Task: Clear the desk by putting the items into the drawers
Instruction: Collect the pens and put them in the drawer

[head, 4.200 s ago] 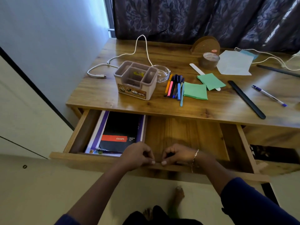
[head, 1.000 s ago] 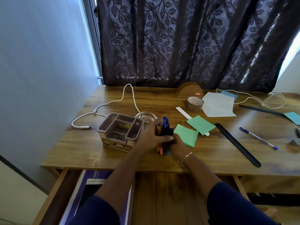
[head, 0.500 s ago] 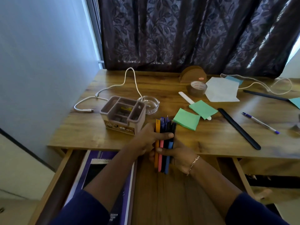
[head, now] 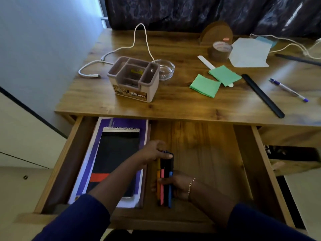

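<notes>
Sleeves of dark blue reach in from the near edge toward the open drawer (head: 205, 162), and both hands are inside it, close to its front. The right hand (head: 177, 186), with a thin bracelet (head: 191, 185) at the wrist, curls its fingers round the near part of a bundle of pens (head: 165, 178). The left hand (head: 152, 153) grips the bundle's far end, with the thumb laid across the top. The pens are orange, pink, black and blue. They lie lengthwise, pointing from the drawer's front to its back, about in the middle of its width. Whether they touch the drawer floor cannot be told.

In the drawer's left half, just beside the pens, a black spiral notebook (head: 114, 162) lies on a purple-and-white book (head: 121, 123).

Beyond the drawer's back runs the wooden bench (head: 173, 105). Past the drawer's left half stands a beige organizer box (head: 133, 79) with compartments. A glass ashtray (head: 165, 69) touches its far right corner, and a white cable (head: 121, 49) loops behind it.

Past the drawer's right half lie two green sticky-note pads (head: 205, 86), with a white flat stick (head: 206, 62) partly under the farther one. A long black strip (head: 262, 95) and a blue-and-white pen (head: 288, 90) lie further right.

Further still from the drawer sit a roll of brown tape (head: 219, 50), a white sheet (head: 249, 53) and a rounded wooden holder (head: 216, 34).

Behind everything hangs a dark curtain (head: 173, 13), and a pale wall (head: 43, 40) rises to the drawer's left.
</notes>
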`<state>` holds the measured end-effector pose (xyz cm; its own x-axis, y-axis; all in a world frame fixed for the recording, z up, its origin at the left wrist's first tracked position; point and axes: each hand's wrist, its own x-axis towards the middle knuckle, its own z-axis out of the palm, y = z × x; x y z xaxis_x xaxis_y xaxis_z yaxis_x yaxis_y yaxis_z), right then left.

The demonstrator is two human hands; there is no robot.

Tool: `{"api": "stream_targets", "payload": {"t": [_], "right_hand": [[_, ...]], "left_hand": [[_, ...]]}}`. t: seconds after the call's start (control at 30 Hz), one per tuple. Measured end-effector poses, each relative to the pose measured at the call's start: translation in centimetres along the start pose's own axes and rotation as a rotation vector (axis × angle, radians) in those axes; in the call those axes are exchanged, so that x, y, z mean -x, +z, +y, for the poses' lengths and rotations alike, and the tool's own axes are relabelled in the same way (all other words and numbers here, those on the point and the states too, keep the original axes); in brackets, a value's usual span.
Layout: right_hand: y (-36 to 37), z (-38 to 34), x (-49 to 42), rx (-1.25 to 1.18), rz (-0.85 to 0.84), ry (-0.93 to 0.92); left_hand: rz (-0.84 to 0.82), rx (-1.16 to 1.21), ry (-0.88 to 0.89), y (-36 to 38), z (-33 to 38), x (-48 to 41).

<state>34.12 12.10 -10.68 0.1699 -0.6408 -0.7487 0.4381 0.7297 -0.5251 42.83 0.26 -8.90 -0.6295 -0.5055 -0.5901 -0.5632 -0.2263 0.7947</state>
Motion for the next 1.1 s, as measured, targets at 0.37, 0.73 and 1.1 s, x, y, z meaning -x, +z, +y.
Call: {"api": "stream_targets", "payload": {"t": [0.37,0.73,1.1], "right_hand": [[1.2,1.3,-1.2,0.002,-0.001,-0.023],[0.1,1.5,-0.6,1.261,0.296,-0.166],[-1.3,0.5,0.7,1.521,0.462,-0.359]], "left_hand": [[-0.092,-0.6,0.133,0.2,-1.1,0.8],[-0.02,-0.924,0.235,0.1,-2.9,0.6],[-0.029,-1.417,0.37,-0.9,-5.7,1.9]]}}
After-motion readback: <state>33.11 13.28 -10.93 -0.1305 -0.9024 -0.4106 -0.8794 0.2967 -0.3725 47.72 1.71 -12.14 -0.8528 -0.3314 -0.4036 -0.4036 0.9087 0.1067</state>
